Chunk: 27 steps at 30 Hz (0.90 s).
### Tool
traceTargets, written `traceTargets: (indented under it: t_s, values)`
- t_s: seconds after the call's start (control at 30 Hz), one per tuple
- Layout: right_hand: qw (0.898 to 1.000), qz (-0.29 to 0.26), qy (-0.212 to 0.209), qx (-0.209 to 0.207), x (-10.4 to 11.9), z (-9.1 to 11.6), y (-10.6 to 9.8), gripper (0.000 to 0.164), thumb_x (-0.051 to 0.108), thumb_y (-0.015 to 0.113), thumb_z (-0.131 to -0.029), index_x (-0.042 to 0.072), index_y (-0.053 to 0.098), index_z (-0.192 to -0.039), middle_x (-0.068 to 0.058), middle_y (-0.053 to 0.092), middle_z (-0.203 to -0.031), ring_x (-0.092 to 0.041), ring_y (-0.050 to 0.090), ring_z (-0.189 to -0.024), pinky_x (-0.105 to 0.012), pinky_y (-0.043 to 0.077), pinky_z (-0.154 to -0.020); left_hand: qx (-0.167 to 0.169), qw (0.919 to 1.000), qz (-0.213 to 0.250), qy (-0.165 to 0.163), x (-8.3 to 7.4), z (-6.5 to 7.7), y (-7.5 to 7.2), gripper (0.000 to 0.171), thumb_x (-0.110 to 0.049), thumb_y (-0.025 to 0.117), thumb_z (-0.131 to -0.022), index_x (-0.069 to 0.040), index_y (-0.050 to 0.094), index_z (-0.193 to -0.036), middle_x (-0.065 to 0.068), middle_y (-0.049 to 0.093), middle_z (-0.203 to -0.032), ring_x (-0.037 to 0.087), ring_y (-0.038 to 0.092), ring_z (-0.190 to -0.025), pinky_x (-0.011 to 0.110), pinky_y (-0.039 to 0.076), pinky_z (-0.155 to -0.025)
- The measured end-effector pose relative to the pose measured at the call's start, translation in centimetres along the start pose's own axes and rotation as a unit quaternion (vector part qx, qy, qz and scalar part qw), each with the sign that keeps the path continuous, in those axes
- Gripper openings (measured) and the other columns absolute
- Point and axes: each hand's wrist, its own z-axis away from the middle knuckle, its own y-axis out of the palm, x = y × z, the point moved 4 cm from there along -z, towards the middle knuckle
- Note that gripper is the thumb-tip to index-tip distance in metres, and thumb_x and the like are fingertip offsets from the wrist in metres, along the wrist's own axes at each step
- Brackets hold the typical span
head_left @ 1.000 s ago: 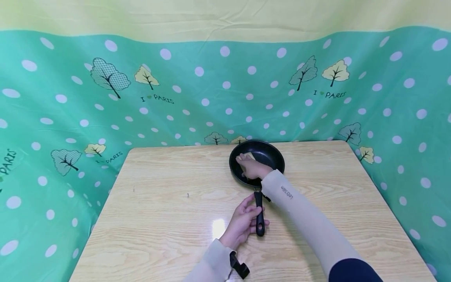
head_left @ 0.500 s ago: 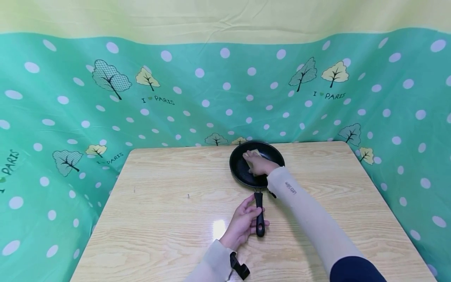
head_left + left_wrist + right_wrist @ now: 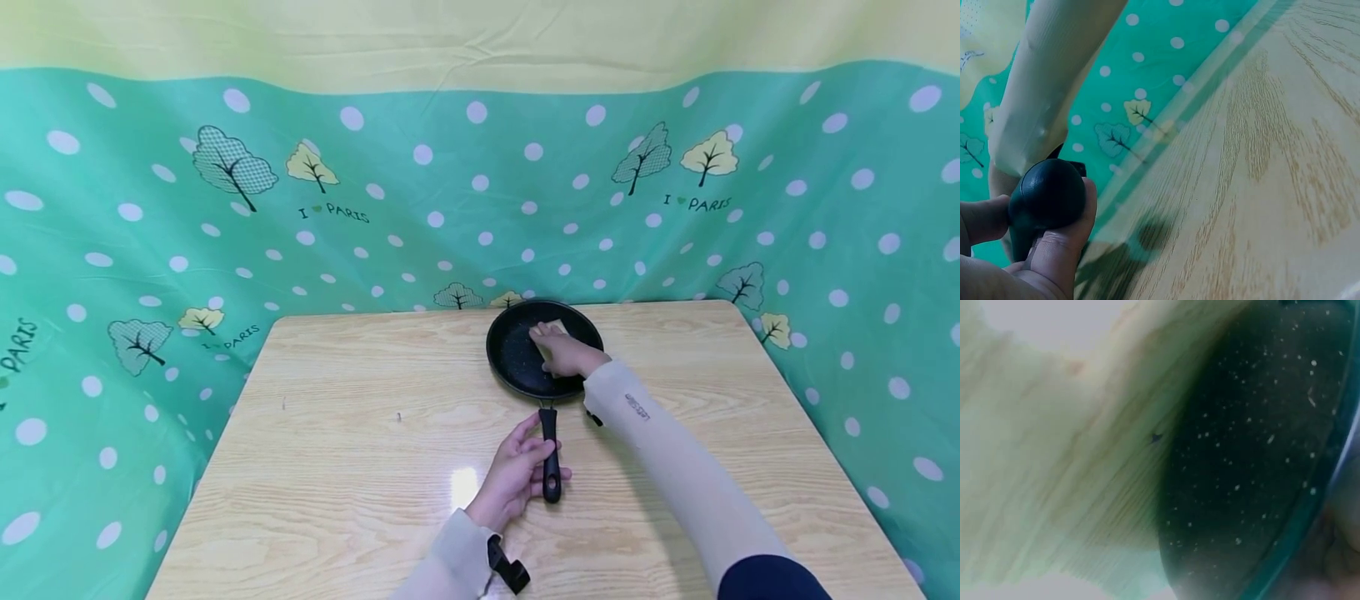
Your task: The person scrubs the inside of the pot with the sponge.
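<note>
A black frying pan (image 3: 514, 354) sits near the back of the table, its handle (image 3: 549, 429) pointing toward me. My left hand (image 3: 512, 475) grips that handle, thumb on one side and fingers on the other; the left wrist view shows the round handle end (image 3: 1047, 192) between them. Inside the pan, my right hand (image 3: 572, 357) holds a pale, flat sponge-like piece (image 3: 559, 324) against the pan's inner surface. Most of this piece is hidden under the fingers. The pan's speckled dark side (image 3: 1241, 456) fills much of the right wrist view, with the hand only partly seen at the edge.
The wooden table (image 3: 337, 433) extends to both sides of the pan. A green dotted curtain (image 3: 405, 192) hangs behind and beside it, close to the pan's far rim. My right forearm (image 3: 667, 450) reaches over the table's right half.
My right hand has slid rightward across the inside of the pan with the pale piece, from its left part to its right. The left hand and the pan have stayed about still.
</note>
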Motion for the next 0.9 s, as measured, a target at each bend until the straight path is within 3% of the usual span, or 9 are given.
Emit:
traceTargets:
  t_s: [0.47, 0.9]
  values:
    - [1.0, -0.005, 0.008, -0.006, 0.8, 1.1, 1.4, 0.071, 0.007, 0.058, -0.098, 0.007, 0.019, -0.157, -0.016, 0.002, -0.164, -0.037, -0.001, -0.15, -0.052, 0.011, -0.12, 0.004, 1.0, 0.0, 0.0, 0.0, 0.0, 0.0, 0.065, -0.013, 0.063, -0.096, -0.023, 0.033, -0.153, 0.02, 0.058, -0.128, 0.026, 0.073, -0.076, 0.041, 0.059, -0.067]
    - [0.999, -0.012, -0.04, 0.0, 2.6, 2.1, 2.0, 0.068, 0.008, 0.059, -0.098, 0.009, 0.024, -0.156, -0.016, 0.008, -0.164, -0.038, 0.004, -0.15, -0.054, 0.013, -0.119, 0.011, 0.9999, -0.005, 0.007, -0.1, 0.1, 0.0, 0.064, -0.012, 0.061, -0.097, -0.022, 0.032, -0.154, 0.022, 0.057, -0.129, 0.025, 0.073, -0.076, 0.04, 0.06, -0.067]
